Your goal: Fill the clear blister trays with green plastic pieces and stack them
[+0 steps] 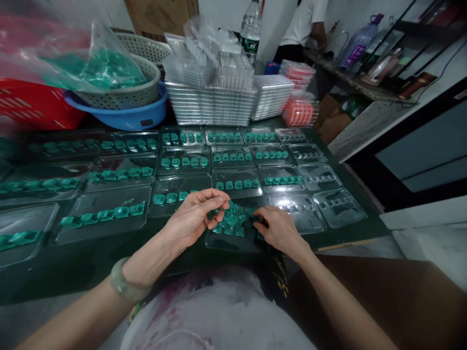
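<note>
A loose heap of small teal plastic pieces [233,219] lies in a clear tray [226,240] at the near table edge. My left hand [195,216] hovers over the heap's left side, fingers curled in a pinch on one teal piece. My right hand [279,228] rests on the heap's right side, fingers bent down into the pieces; what they grip is hidden. Rows of clear blister trays [109,214] spread across the dark table [91,262], most with a line of teal pieces set in their slots.
Unfilled trays [337,206] sit at the right. Stacks of clear trays [211,102] stand at the back, beside a bottle [251,29], a blue basin [127,116] with a basket, a red crate [32,104] and a bag of teal pieces [98,68]. Another person [302,29] stands behind.
</note>
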`<state>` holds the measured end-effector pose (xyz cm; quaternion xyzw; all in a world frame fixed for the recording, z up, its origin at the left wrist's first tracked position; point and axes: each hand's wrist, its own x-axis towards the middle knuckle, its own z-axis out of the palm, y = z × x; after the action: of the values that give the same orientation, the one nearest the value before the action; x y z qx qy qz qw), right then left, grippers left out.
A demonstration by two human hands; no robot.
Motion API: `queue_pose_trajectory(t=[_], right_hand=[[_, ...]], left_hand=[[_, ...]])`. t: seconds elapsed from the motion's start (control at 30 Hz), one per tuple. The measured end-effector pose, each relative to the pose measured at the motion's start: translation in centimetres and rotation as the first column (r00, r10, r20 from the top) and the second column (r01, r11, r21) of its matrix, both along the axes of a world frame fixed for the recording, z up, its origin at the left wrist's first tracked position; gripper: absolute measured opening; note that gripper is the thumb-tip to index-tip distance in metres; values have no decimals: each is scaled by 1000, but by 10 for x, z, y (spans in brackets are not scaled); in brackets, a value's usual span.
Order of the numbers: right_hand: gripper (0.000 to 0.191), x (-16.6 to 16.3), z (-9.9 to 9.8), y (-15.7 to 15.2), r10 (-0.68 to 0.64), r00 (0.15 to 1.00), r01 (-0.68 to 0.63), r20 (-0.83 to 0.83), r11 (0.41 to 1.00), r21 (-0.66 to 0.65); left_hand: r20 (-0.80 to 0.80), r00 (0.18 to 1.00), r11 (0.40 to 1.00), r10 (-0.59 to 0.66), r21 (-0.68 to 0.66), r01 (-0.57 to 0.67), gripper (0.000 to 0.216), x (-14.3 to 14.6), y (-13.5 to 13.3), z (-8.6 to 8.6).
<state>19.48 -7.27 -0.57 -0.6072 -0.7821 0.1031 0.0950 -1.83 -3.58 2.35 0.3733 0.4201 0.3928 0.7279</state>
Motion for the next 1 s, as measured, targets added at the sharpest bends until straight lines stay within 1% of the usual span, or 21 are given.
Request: queue_pose_trajectory(t=[0.1, 0.17, 0.23, 0.3, 0.33, 0.37, 0.43, 0.5, 0.6, 0.67, 0.73, 0.8, 0.87, 0.9, 0.93, 1.0], right_hand=[[18, 1, -3, -1, -20, 989, 23, -143, 1000, 15], [20, 2, -1, -1, -32, 957, 34, -290, 999, 1], [22, 2, 5, -1, -41, 869, 25, -493, 999, -39], [25, 0, 11, -3, -47, 741, -7, -670, 997, -78], [27, -1, 14, -4, -51, 684, -18, -728, 996, -87], [28, -3, 16, -5, -55, 639, -19, -767, 996, -88], [28, -7, 19, -8, -74, 588, 4, -806, 996, -88], [27, -10, 19, -11, -107, 557, 53, -824, 994, -93], [26, -12, 17, -12, -138, 534, 98, -834, 990, -101], [25, -13, 15, -13, -137, 528, 98, -838, 990, -99], [23, -14, 13, -12, -130, 510, 81, -850, 991, -104], [18, -16, 12, -12, -121, 478, 56, -870, 993, -108], [14, -18, 10, -13, -112, 462, 52, -880, 994, -99], [13, -19, 9, -14, -104, 478, 64, -872, 994, -83], [13, -20, 8, -15, -90, 513, 83, -854, 995, -55], [15, -23, 7, -17, -49, 609, 128, -792, 991, 37]], left_hand=[[1, 1000, 1000, -22, 0, 22, 13, 6, -2, -4], [-10, 999, 999, -36, 5, 36, 14, 12, -4, -5], [-37, 997, 998, -62, 13, 62, 16, 20, -8, -5], [-69, 991, 993, -115, 15, 117, 23, 28, -12, -5], [-82, 986, 989, -148, 19, 150, 26, 32, -14, -5], [-95, 980, 983, -177, 28, 181, 29, 35, -16, -4], [-139, 969, 975, -205, 62, 215, 34, 39, -20, -4], [-203, 965, 977, -167, 100, 190, 36, 40, -23, -3], [-268, 960, 983, -85, 133, 124, 31, 39, -24, -3], [-248, 966, 988, -68, 116, 99, 23, 38, -24, -2], [-151, 982, 992, -116, 30, 122, 19, 37, -23, -2], [-2, 982, 979, -190, -81, 189, 17, 36, -22, -2], [102, 974, 966, -203, -140, 216, 16, 36, -20, -3], [116, 977, 970, -179, -143, 195, 16, 37, -20, -5], [109, 984, 979, -141, -132, 155, 16, 38, -19, -7], [61, 995, 992, -75, -95, 81, 18, 40, -19, -11]])
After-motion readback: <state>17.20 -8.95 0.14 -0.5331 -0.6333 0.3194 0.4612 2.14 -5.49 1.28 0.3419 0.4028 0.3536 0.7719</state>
